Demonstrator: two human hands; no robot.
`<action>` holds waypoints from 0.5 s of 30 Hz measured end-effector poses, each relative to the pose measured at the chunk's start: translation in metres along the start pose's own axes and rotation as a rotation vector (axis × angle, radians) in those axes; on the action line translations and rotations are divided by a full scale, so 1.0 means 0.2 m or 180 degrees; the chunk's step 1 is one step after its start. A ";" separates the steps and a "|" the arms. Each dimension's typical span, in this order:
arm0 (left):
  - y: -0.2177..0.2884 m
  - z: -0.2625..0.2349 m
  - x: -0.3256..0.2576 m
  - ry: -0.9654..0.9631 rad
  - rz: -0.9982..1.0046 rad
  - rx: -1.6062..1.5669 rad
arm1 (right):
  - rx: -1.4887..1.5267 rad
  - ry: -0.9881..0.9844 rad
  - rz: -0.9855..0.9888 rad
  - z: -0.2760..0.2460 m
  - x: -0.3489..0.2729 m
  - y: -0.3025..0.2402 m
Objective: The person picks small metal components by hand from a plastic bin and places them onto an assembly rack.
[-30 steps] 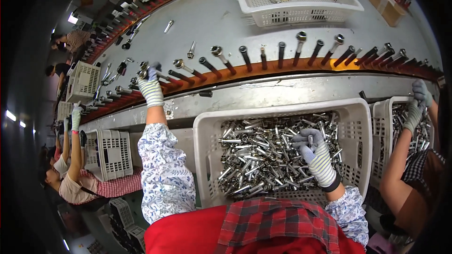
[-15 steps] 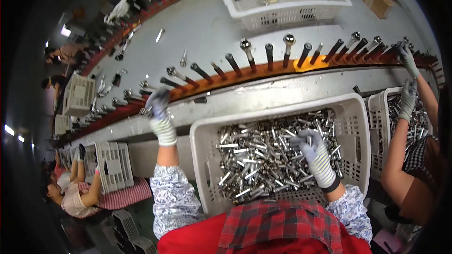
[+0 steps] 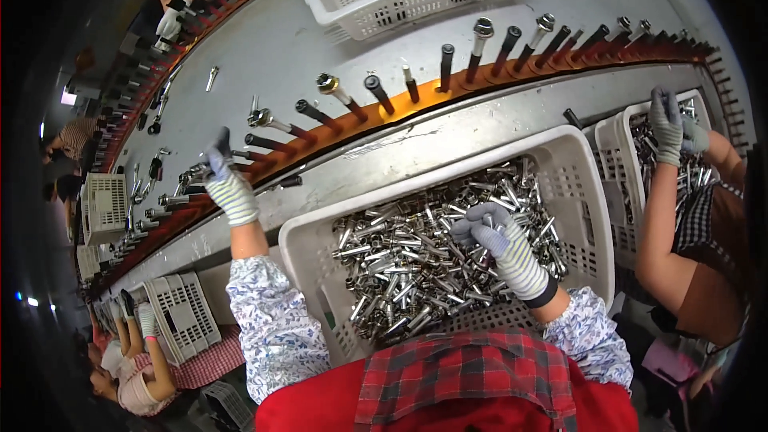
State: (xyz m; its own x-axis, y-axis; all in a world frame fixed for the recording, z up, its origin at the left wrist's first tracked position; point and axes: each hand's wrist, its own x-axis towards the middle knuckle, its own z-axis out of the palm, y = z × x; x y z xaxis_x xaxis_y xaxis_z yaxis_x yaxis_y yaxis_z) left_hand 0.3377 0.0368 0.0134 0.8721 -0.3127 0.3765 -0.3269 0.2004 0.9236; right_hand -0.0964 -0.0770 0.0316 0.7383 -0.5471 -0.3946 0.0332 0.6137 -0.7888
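Note:
My left hand (image 3: 226,178), in a striped glove with grey fingertips, is at the near side of the curved conveyor (image 3: 342,130). One finger points up; the others are partly hidden beside a shiny metal fitting (image 3: 194,172), so I cannot tell whether they grip it. Over the large pale plastic basket (image 3: 320,212) my right hand (image 3: 504,248) is closed, fingers curled round a small metal part (image 3: 490,222). Beneath it lies a heap of short silver metal parts (image 3: 424,256). Dark upright pegs (image 3: 448,64) line the conveyor, some topped by chrome fittings (image 3: 482,30).
Beyond the conveyor, a white basket (image 3: 416,12) holding a small bowl stands on the grey metal table (image 3: 264,40). Loose metal parts lie at its left. A co-worker's gloved hand (image 3: 666,128) is over another filled basket at right. More people sit at left beside baskets (image 3: 182,316).
The whole view has shifted. The yellow stretch of conveyor and its pegs have moved left. My right hand stays over the heap. The right-hand co-worker's hands have come back from the conveyor to their basket.

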 end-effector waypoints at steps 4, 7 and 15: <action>-0.01 -0.10 0.12 -0.0299 -0.0452 0.0805 | -0.0006 0.0024 0.0057 0.00 0.00 0.03; -0.26 -0.39 0.18 -0.0109 -0.0289 0.1207 | 0.0264 -0.0066 0.0125 0.06 0.01 -0.01; 0.12 -0.15 -0.26 0.0017 0.0793 0.1802 | 0.2758 0.0057 0.0314 0.11 0.04 0.02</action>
State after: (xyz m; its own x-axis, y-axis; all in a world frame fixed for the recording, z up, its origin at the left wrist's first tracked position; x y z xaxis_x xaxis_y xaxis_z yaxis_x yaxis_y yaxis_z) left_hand 0.2959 0.0848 0.0139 0.7460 -0.3149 0.5868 -0.6622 -0.2577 0.7036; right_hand -0.0749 -0.0667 0.0348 0.7543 -0.4729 -0.4554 0.4758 0.8717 -0.1172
